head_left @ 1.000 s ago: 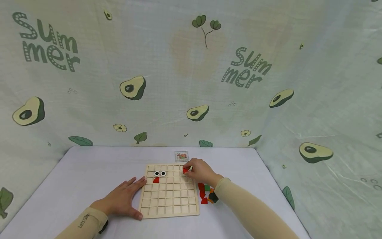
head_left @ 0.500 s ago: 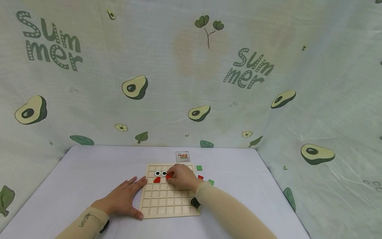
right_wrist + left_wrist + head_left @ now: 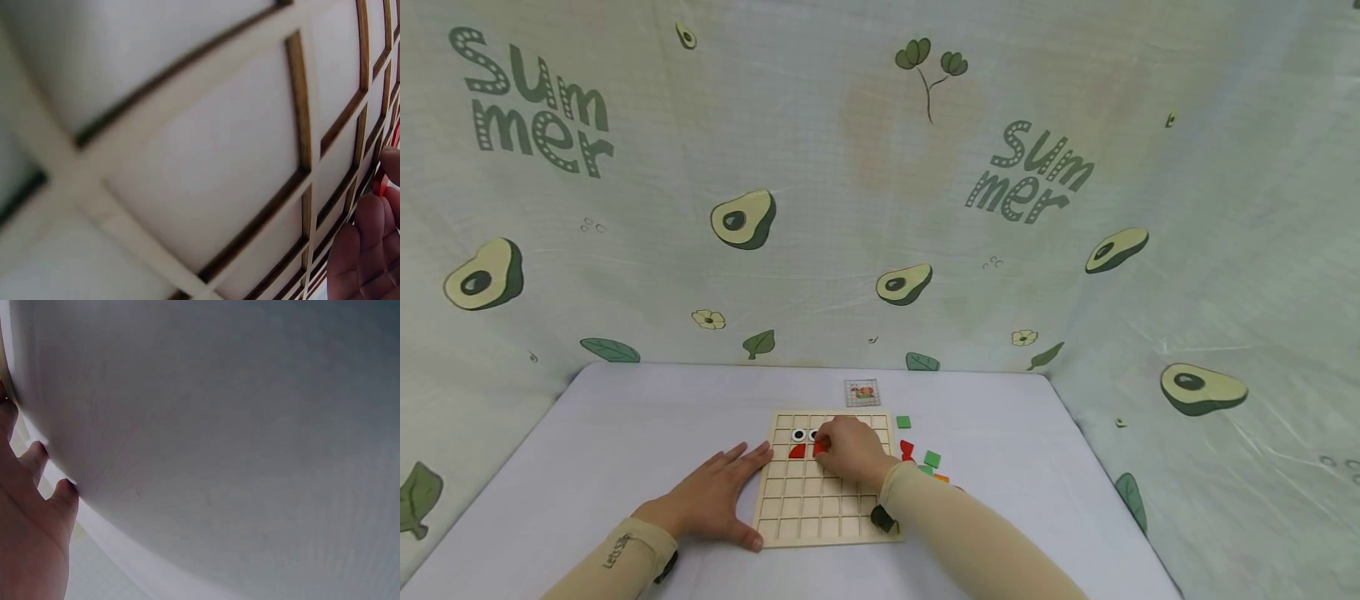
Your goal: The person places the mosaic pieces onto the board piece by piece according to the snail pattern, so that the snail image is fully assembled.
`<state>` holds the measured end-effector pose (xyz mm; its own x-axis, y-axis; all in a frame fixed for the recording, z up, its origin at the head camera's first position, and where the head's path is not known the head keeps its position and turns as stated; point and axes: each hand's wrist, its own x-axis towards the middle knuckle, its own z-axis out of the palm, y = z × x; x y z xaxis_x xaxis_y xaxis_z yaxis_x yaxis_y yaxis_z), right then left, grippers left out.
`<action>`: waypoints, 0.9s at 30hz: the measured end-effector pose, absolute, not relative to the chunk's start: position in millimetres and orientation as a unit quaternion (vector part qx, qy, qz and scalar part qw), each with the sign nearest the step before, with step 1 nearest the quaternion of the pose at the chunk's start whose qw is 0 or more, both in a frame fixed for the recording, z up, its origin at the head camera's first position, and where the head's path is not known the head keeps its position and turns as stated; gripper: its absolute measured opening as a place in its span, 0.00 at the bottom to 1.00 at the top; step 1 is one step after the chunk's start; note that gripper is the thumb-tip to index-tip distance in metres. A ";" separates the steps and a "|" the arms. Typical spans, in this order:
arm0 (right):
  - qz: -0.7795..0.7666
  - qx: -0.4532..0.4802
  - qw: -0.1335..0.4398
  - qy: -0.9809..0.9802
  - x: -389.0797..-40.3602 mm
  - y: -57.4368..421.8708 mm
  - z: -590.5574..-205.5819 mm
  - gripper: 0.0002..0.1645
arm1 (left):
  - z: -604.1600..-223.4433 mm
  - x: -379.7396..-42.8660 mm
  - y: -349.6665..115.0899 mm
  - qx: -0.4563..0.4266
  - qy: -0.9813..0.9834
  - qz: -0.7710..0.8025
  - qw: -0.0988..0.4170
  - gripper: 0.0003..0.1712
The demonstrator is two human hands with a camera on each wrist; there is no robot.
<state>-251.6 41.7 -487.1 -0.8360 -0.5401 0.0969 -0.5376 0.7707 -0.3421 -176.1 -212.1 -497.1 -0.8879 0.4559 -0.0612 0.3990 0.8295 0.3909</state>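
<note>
A pale wooden grid board (image 3: 822, 507) lies on the table. My left hand (image 3: 711, 496) has its fingers spread, fingertips touching the board's left edge and thumb at its near left corner. In the left wrist view that hand (image 3: 31, 519) shows at the left side. With thumb and fingers, my right hand (image 3: 853, 448) pinches a red piece (image 3: 818, 448) at the board, just below the right one of two round eye pieces (image 3: 799, 435). A red curved piece (image 3: 797, 451) sits in a cell left of it. The right wrist view shows the pinched red piece (image 3: 379, 181) partly hidden by fingers.
Behind the board lies a small picture card (image 3: 862, 392). To the right are loose pieces: a green square (image 3: 903, 422), red pieces (image 3: 907, 448), another green square (image 3: 932, 458) and an orange one (image 3: 941, 478), some hidden by the right sleeve. A patterned cloth rises behind the table.
My right hand has carried the red piece left from the board's upper right to below the eye pieces, then stayed near there. My left hand has kept its place at the board's edge.
</note>
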 end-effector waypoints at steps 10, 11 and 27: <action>-0.190 -0.282 0.006 0.940 -250.0 41.5 -489.4 0.11 | -500.2 -177.2 -212.7 0.224 0.954 0.185 0.072 0.76; -0.192 -0.283 0.005 0.940 -249.8 41.3 -489.2 0.12 | -499.8 -177.0 -212.9 0.227 0.953 0.187 0.069 0.76; -0.195 -0.291 0.027 0.936 -246.2 52.2 -480.1 0.15 | -502.1 -179.1 -213.7 0.228 0.954 0.180 0.072 0.78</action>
<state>-246.2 52.2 -480.1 -0.8288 -0.5559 0.0640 -0.5351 0.7539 -0.3812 -179.1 -213.7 -502.1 -0.8859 0.4606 -0.0551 0.4090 0.8316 0.3756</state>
